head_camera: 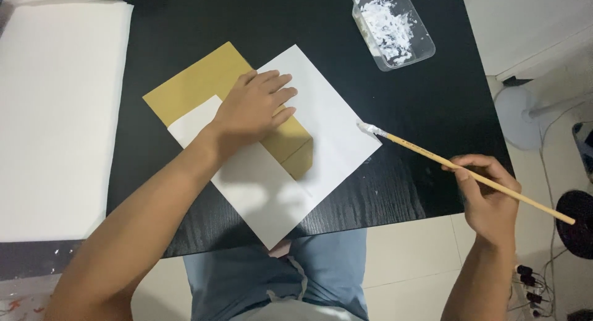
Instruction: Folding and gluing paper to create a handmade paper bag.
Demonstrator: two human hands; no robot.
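Note:
My left hand point(254, 108) presses flat, fingers together, on a tan paper envelope point(204, 80) that lies across a white sheet of paper point(327, 120) on the black table point(432, 98). My right hand point(491, 197) grips a long wooden brush point(469, 174) near its middle. The brush's white-coated tip hovers at the right edge of the white sheet. The envelope's lower end has a folded flap resting on the sheet.
A clear plastic tub point(393, 25) smeared with white paste stands at the back right of the table. A big white sheet point(55, 117) covers the left side. A white fan base point(519, 114) and cables lie on the floor at right.

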